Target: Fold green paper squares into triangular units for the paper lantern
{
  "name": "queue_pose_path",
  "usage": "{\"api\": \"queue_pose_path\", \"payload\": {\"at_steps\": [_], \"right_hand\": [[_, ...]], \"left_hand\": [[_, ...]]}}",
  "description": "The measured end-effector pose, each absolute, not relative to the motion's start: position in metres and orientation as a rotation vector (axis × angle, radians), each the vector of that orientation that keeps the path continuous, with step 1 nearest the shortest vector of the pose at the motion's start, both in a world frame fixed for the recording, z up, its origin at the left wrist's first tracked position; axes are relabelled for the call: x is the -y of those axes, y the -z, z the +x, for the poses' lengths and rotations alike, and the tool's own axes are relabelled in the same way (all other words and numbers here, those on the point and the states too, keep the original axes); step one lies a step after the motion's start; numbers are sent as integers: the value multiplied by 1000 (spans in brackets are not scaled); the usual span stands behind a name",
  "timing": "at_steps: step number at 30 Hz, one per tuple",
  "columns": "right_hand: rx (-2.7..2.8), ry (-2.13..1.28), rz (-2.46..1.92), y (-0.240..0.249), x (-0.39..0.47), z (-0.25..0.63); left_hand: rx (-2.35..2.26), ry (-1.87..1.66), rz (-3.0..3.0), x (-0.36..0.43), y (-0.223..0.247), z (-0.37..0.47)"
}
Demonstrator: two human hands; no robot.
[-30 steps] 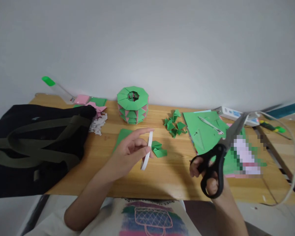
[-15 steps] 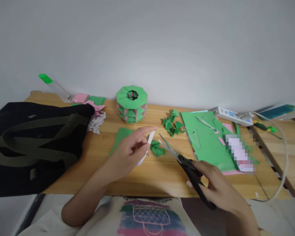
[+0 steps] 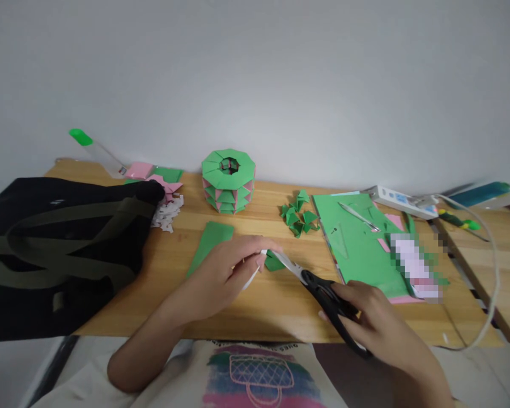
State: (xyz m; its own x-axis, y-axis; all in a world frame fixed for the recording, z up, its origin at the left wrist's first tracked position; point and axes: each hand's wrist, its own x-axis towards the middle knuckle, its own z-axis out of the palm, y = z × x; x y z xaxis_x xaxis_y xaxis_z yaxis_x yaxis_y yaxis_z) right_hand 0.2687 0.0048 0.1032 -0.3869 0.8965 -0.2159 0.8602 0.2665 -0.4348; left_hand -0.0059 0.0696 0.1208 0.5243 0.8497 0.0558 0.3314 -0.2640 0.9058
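Note:
My left hand (image 3: 223, 275) pinches a narrow folded strip of white paper (image 3: 251, 277) between thumb and fingers. Black-handled scissors (image 3: 329, 303) are gripped in my right hand (image 3: 376, 317), their blades nearly closed and the tips at my left fingertips. Whether the blades touch the strip cannot be made out. Partly behind the blades lies a folded green paper piece (image 3: 273, 262). A green paper sheet (image 3: 212, 241) rests beside my left hand, partly covered by it.
A tiered green and pink paper ring (image 3: 228, 181) stands near the wall. Folded green pieces (image 3: 298, 214) sit right of it. A black bag (image 3: 68, 243) covers the left; green sheets (image 3: 357, 249), a power strip (image 3: 402, 201) and a blurred phone (image 3: 414, 266) are at right.
The scissors have closed from open blades and moved slightly left, to my left fingertips. My left index finger has lowered, and the white strip has tilted down with less of it showing.

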Motion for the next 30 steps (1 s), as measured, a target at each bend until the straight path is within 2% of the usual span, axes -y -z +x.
{"api": "queue_pose_path", "payload": {"at_steps": [5, 8, 10, 12, 14, 16, 18, 21, 26, 30], "right_hand": [[2350, -833, -1715, -106, -5, 264], [2118, -796, -1958, -97, -15, 274], [1906, -608, -2203, -88, -23, 288], [1730, -427, -2420, -81, -28, 304], [1615, -242, -2623, -75, -31, 318], [1557, -119, -2768, -70, -32, 329], [1544, -84, -2838, -65, -34, 335], [1571, -114, -2861, -56, -39, 339], [1685, -169, -2847, -45, -41, 338], [1693, -173, -2851, -46, -37, 334]], "left_hand": [[-758, -796, 1619, -67, -116, -14], [-494, -783, 1591, -55, -120, -23], [-461, -727, 1718, -47, -124, -32], [-715, -659, 1855, -45, -124, -43], [-1262, -571, 2017, -48, -119, -54], [-1660, -310, 2061, -56, -111, -64], [-1877, -58, 2056, -64, -101, -73], [-2006, 88, 2056, -71, -85, -88], [-2042, -15, 2047, -70, -70, -106], [-1944, -471, 1863, -64, -70, -99]]}}
